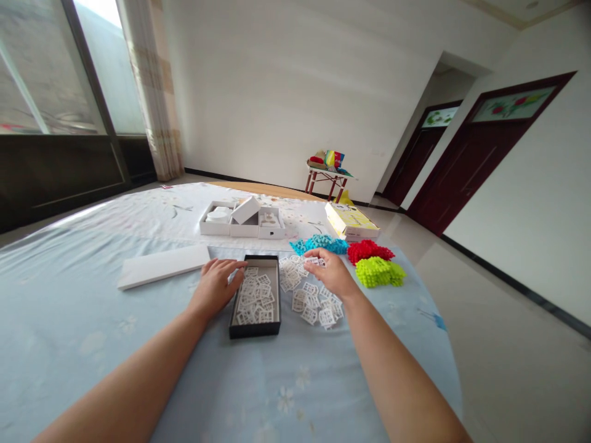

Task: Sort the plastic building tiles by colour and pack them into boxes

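Note:
A black box [255, 330] with several white lattice-like plastic pieces [253, 301] inside stands in front of me. My left hand [217, 284] lies at its left wall, fingers stretched out and fingertips at the rim near the far corner. To the right of the box my right hand [333, 272] pinches a white lattice piece [316, 261] between thumb and fingers; whether it is one or several I cannot tell. Beneath and around that hand, more white lattice pieces [310, 301] are spread loosely on the tablecloth [277, 375].
Blue [318, 242], red [369, 251] and lime-green [379, 272] piles of small knobbly pieces lie at the right. Behind them is a yellow-and-white box [351, 220]. An open white compartment box [244, 230] stands farther back. A long white lid [164, 266] lies left.

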`<state>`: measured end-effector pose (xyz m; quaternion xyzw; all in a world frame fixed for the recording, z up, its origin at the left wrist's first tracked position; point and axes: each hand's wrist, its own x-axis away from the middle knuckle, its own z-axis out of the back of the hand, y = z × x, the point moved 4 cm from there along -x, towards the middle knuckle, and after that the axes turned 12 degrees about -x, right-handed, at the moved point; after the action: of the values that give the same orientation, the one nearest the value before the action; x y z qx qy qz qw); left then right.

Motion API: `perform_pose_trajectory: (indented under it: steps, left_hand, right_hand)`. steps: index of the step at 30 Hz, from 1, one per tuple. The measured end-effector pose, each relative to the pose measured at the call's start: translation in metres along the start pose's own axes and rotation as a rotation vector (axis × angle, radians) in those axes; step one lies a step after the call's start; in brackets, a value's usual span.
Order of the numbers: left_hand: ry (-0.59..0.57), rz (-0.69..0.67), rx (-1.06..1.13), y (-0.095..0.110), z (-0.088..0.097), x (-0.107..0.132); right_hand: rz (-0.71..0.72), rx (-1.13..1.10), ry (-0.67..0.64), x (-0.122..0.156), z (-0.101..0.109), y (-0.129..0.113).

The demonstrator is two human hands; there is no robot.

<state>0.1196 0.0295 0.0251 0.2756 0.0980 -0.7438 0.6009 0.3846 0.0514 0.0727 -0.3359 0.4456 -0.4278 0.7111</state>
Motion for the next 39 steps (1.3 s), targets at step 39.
perform_pose_trajectory:
  steps: [39]
  left_hand:
    - [-0.002, -0.003, -0.004, 0.002, 0.003, 0.0]
  right_hand:
    - [-0.091, 0.62, -0.386, 0.033, -0.026, 0.021]
